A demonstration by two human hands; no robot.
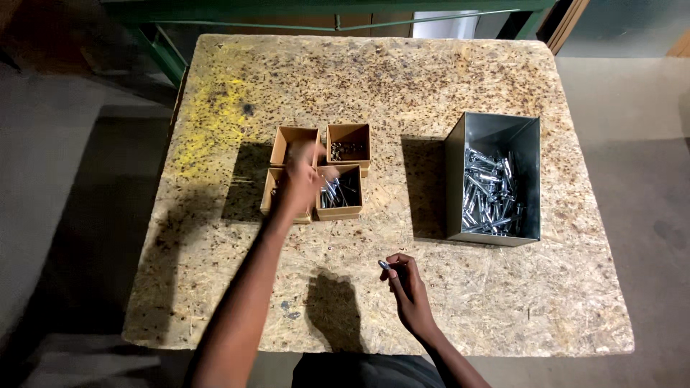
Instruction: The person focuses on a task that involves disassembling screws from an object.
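My left hand (302, 178) is blurred with motion above a cluster of small brown cardboard boxes, its fingers over the near-left box (267, 192); whether it holds anything I cannot tell. The near-right box (340, 192) holds shiny metal bolts, the far-right box (348, 144) holds small dark nuts, and the far-left box (289, 141) looks empty inside. My right hand (406, 282) hovers near the table's front, fingers pinched on a small silver metal part (384, 265).
A grey metal bin (494, 179) full of silver bolts stands at the right of the chipboard table (359, 79). Green metal frame legs (162, 50) show behind the table's far edge. Grey floor surrounds the table.
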